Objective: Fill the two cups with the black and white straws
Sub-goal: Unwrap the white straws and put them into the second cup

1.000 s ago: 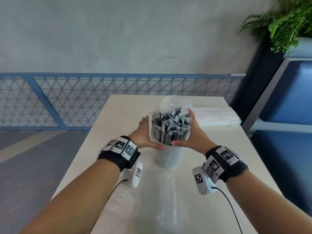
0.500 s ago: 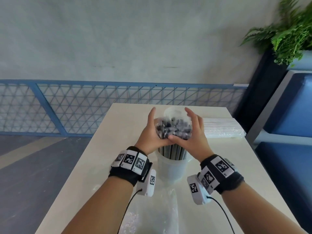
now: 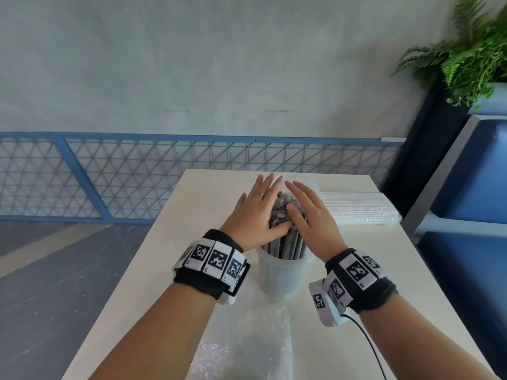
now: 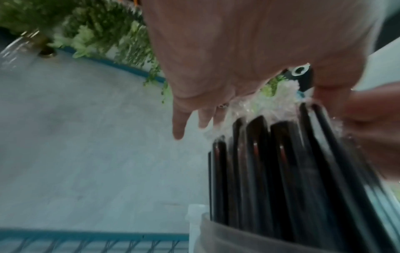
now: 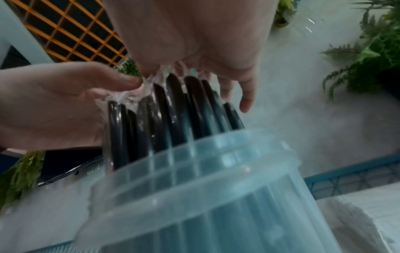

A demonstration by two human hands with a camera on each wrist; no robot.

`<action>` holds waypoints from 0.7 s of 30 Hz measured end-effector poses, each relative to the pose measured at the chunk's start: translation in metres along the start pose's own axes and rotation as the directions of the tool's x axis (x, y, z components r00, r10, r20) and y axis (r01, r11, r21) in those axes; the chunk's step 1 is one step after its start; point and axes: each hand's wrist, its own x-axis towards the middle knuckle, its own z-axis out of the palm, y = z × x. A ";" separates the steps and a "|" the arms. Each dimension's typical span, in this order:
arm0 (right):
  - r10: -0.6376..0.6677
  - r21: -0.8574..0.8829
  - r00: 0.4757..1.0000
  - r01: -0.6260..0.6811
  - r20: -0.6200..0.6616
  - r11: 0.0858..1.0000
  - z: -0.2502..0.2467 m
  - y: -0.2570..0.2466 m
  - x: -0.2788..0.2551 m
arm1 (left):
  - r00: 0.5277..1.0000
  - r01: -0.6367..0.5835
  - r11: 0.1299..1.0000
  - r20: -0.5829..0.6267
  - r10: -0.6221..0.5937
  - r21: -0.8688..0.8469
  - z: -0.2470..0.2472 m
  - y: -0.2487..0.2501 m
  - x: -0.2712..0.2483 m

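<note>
Table (image 3: 153, 270): pale top. Near cup (image 3: 282, 275), translucent, stands mid-table and holds the black straws (image 3: 288, 244), wrapped and upright. Pack of white straws (image 3: 356, 208) lies flat to the right of the near cup, behind it. Empty plastic wrapper (image 3: 247, 349) lies in front. Left hand (image 3: 253, 212) and right hand (image 3: 310, 215), fingers straight, press flat on the straw tops. A second cup rim (image 3: 312, 185) shows just behind.

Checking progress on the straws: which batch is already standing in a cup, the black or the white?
The black straws: they stand upright in the translucent cup under both hands. The white straws lie flat on the table, packaged, far right.
</note>
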 end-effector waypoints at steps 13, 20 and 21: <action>0.112 0.249 0.953 -0.186 0.281 0.950 -0.016 0.014 -0.015 | 0.986 0.160 0.829 0.126 -0.109 -0.536 0.025 -0.022 -0.014; 0.085 0.214 0.985 -0.116 0.149 0.970 -0.008 0.009 -0.014 | 0.968 0.146 0.840 -0.098 -0.230 -0.523 0.029 -0.010 -0.008; 0.079 0.195 0.982 -0.113 0.173 0.974 -0.010 0.008 -0.017 | 0.974 0.173 0.853 -0.045 -0.224 -0.493 0.026 -0.009 -0.011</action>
